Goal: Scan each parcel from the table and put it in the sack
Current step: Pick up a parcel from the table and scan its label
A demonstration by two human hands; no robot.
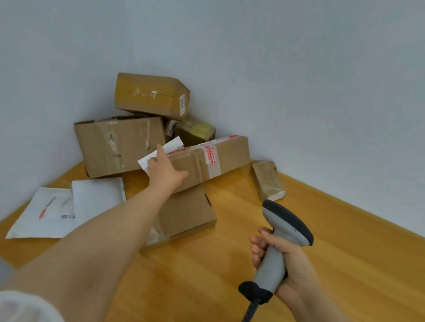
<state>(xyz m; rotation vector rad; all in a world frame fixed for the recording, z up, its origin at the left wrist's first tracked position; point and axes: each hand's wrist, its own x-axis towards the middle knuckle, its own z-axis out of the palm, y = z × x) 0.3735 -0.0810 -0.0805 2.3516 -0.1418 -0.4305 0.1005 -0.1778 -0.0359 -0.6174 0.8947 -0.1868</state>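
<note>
Several cardboard parcels are piled in the table's far corner. My left hand (165, 168) reaches out onto a long brown box with red-printed tape (222, 154), at its near left end beside a white label (164, 153); whether the fingers grip the box I cannot tell. That box leans on a flat cardboard parcel (188, 210). My right hand (287, 261) grips the handle of a grey barcode scanner (281, 235), held upright over the table to the right of the pile. No sack is in view.
A large taped box (117, 144) and a box on top of it (150, 95) stand against the wall. Two white mailers (45, 212) lie at the left edge of the wooden table (352, 265). A small wrapped packet (269, 179) rests by the right wall.
</note>
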